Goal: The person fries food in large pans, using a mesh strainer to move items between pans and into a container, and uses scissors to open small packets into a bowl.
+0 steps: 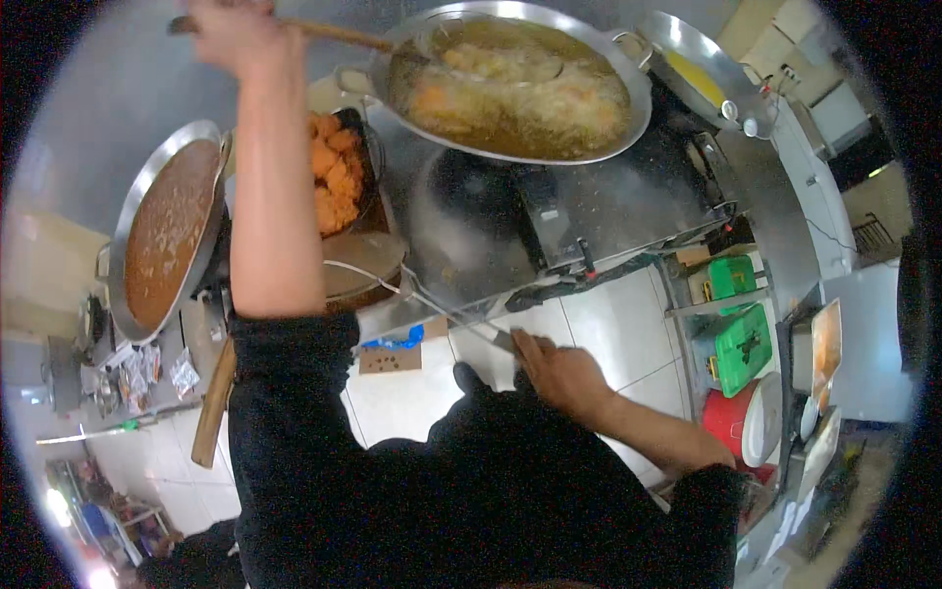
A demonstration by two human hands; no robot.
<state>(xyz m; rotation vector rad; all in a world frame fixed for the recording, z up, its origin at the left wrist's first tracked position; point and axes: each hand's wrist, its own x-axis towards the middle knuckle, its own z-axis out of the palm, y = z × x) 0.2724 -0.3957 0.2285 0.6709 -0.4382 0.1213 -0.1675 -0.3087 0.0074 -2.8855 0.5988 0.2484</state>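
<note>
My left hand, somewhat blurred, is wrapped round the wooden handle of a long skimmer. The skimmer's round head sits in the bubbling oil of a big metal wok, among pale and orange frying pieces. Lower down, my right hand grips the grey handle of a wire-framed strainer. Its round head is over or against a brownish pot, and I cannot tell whether they touch. Beside my left forearm, a black container holds orange fried pieces.
A wide pan of brown liquid stands at the left, and another wok with yellow liquid at the far right. A wooden handle juts out at lower left. Shelves at right carry green containers and a red bucket.
</note>
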